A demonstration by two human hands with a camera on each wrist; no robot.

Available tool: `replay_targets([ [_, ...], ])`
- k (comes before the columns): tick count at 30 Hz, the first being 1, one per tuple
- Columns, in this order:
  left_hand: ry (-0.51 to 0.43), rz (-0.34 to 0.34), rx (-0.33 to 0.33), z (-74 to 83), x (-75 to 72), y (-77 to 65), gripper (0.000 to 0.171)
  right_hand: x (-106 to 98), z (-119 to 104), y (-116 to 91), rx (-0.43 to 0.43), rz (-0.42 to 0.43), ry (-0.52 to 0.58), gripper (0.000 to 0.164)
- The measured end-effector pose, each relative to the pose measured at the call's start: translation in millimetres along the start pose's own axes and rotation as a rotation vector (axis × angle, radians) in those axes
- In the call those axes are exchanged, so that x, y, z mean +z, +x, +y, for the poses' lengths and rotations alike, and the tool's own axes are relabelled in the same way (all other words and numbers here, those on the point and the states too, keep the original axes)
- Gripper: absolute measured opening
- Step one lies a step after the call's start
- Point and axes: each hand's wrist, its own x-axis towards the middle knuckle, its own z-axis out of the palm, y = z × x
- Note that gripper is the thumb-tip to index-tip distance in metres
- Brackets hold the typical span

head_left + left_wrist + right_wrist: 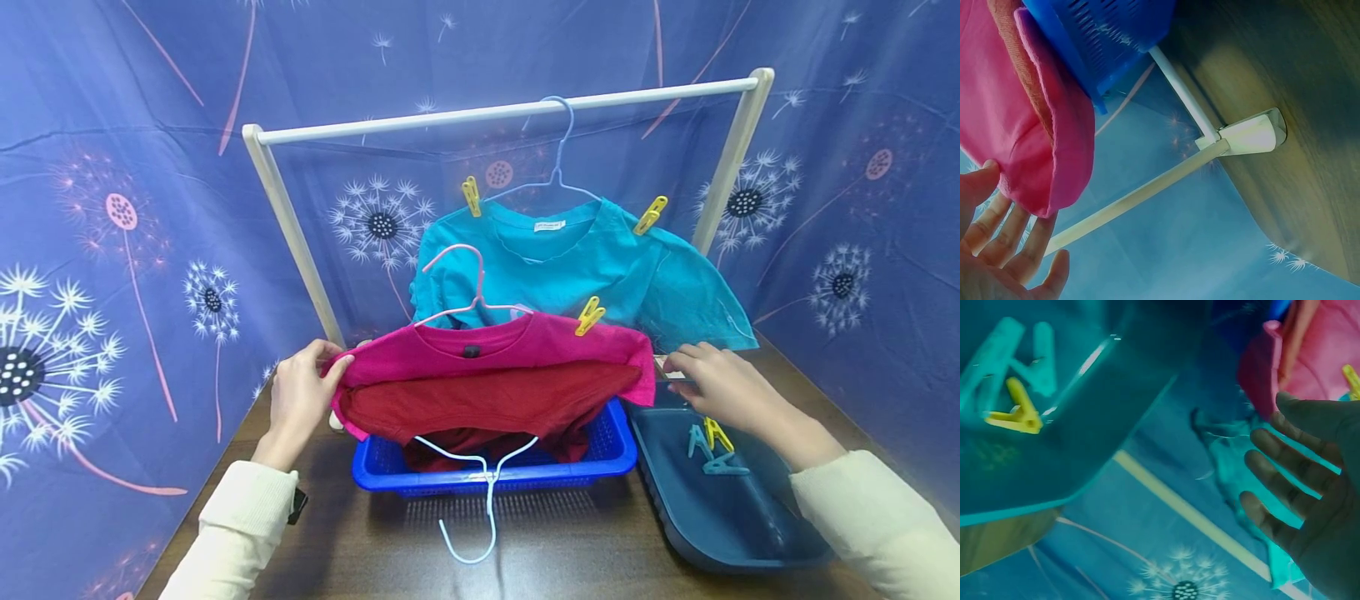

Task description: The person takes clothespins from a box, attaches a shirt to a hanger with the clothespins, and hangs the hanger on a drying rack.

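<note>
My left hand (297, 393) pinches the sleeve side of a pink T-shirt (607, 346), with the thumb in front and the fingers behind. A pink hanger (478, 287) is in the shirt's neck, its hook upward, and a yellow clothespin (590, 316) clips the right shoulder. Beside the opposite sleeve is my right hand (723, 390); its spread fingers (1291, 456) hold nothing in the right wrist view. In front of the pink shirt a dark red shirt (487, 396) lies over the blue basket (495, 478), a light-blue hanger (490, 479) at its neck.
A turquoise T-shirt (547, 258) on a blue hanger (558, 150), with two yellow clothespins (650, 215), hangs from the rack's white bar (420, 119). At right, a dark tray (712, 525) holds loose blue clothespins (723, 464) and a yellow clothespin (717, 434).
</note>
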Motion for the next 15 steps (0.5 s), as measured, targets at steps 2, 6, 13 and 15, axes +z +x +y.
replay_targets([
  [2, -0.001, -0.005, -0.004, -0.3, -0.2, -0.2, 0.018, 3.3, 2.5, -5.1, 0.009, -0.033, -0.004, 0.019],
  [6, 0.0, -0.013, -0.016, -0.6, -0.9, -0.6, 0.018, 9.2, 7.0, -12.4, 0.03, -0.103, -0.015, 0.021],
  [13, 0.006, -0.014, -0.018, -0.5, -1.4, -0.9, 0.018, 20.5, 13.6, -22.6, 0.061, -0.228, -0.018, 0.025],
  [15, 0.006, -0.011, -0.012, -0.6, -1.2, -1.0, 0.018, 23.4, 14.9, -25.6, 0.075, -0.258, -0.022, 0.026],
])
